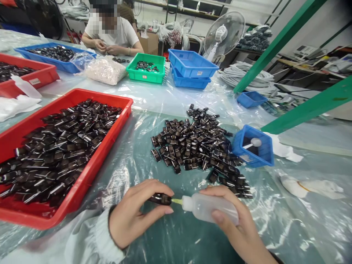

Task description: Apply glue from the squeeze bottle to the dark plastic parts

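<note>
Between the thumb and fingers of my left hand is a small glossy black plastic casing, its end turned to the right. My right hand is wrapped round a translucent white squeeze bottle, tilted nearly flat. The bottle's thin yellowish nozzle meets the casing's end; whether it goes inside I cannot tell. Just beyond my hands lies a heap of similar black casings on the plastic-covered table. To the left, a red tray holds many more of them.
A small blue bin with a white spoon stands right of the heap. Farther back are a green tray, stacked blue trays and a fan. A co-worker sits across the table. Green posts slant at right.
</note>
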Tool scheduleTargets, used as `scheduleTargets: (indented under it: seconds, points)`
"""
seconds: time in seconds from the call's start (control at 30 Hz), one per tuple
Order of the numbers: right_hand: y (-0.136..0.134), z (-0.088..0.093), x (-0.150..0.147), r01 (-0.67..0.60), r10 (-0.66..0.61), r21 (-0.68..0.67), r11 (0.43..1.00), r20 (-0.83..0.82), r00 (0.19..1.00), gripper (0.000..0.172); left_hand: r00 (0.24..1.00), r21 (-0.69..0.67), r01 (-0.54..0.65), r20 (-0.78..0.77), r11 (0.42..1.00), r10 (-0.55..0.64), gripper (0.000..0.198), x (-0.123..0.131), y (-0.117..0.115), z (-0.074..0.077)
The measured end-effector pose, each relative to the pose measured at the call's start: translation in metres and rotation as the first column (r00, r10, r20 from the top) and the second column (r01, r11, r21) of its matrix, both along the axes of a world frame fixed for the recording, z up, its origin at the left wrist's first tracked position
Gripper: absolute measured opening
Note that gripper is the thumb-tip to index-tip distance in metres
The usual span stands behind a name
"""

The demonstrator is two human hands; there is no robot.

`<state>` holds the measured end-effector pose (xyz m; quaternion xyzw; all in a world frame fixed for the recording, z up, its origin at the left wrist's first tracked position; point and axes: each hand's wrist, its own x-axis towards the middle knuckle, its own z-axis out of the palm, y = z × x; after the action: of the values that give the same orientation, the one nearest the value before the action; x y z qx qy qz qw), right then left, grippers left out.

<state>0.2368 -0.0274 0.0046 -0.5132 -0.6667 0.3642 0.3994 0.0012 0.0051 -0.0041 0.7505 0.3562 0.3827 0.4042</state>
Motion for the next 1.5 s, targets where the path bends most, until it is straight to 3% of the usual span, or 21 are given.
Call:
scheduleTargets:
  seconds: [0.13, 0.27, 0.47, 0.73, 1.1, 1.5]
  points:
    - [0.0001, 0.0019, 0.0, -0.002, 0.002, 0.005, 1.0, 0.015, 1.0, 0.021, 0.997, -0.056, -0.032, -0.077, 0.998, 0.028, 0.026, -0.0004, -0.0038, -0.0029]
    - [0.0012, 0.0032, -0.0002, 0.012, -0.011, -0.009, 1.0, 0.017, 1.0, 0.02, 0.993, -0.015, 0.0, -0.12, 1.0, -0.002, 0.023, -0.0016, -0.0043, -0.0035]
    - [0.0018, 0.0039, 0.0005, 0.058, -0.058, 0.02, 0.998, 0.033, 0.998, 0.02, 0.992, 0.009, 0.051, -0.117, 0.999, -0.05, 0.035, -0.0044, 0.0002, 0.0]
    - [0.0019, 0.0055, 0.0022, 0.049, -0.05, 0.011, 0.999, 0.023, 0.998, 0.019, 0.989, 0.067, -0.062, -0.131, 0.996, 0.071, 0.029, -0.0043, 0.0013, -0.0039]
    - [0.0024, 0.0051, 0.005, 0.007, -0.007, -0.031, 0.999, -0.021, 1.0, 0.017, 0.989, 0.106, -0.042, -0.134, 0.993, 0.056, 0.027, -0.0052, -0.0002, -0.002]
    - [0.0051, 0.0089, 0.0077, 0.017, -0.016, -0.026, 1.0, 0.044, 0.999, 0.018, 0.987, 0.117, -0.045, -0.148, 0.992, 0.062, 0.024, -0.0051, -0.0012, -0.0035]
